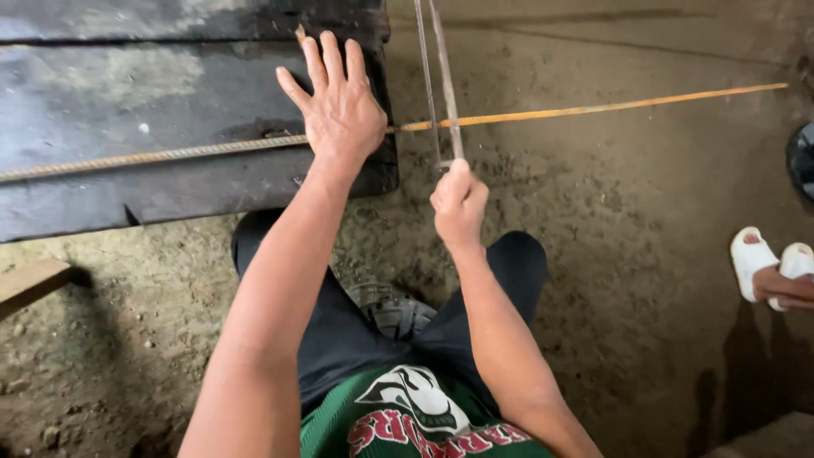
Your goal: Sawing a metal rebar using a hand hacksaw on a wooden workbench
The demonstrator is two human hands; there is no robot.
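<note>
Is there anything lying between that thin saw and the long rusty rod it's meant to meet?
Nothing visible: the saw, gripped by the right hand, already crosses the rod beside the dark plank's edge, where the left hand presses the rod down.

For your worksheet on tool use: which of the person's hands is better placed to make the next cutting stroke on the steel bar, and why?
Probably the right hand: it is shut on the hacksaw, whose blade crosses the steel bar. The left hand lies flat, pinning the bar on the dark plank.
</note>
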